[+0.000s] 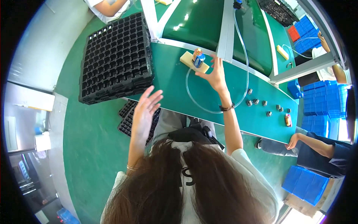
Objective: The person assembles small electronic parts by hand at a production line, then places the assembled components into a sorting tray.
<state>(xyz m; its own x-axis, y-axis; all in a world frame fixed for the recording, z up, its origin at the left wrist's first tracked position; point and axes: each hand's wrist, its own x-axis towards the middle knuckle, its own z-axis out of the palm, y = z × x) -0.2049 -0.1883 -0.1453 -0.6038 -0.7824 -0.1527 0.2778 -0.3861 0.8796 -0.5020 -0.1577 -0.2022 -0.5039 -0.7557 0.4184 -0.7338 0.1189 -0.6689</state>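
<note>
Blue can lies just left of the right hand

Blue-and-silver can on a cream block at the green table's far edge. Right hand, fingers spread, is beside it, possibly touching; left hand, also spread, hangs well apart

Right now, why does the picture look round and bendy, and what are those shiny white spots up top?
In the head view, the fisheye lens bends straight edges near the rim, like the green table edge, and leaves black corners. The white spots are lamp glare on the dark green conveyor belt. The left hand looks slightly blurred; the right hand by the small can is sharper.
</note>
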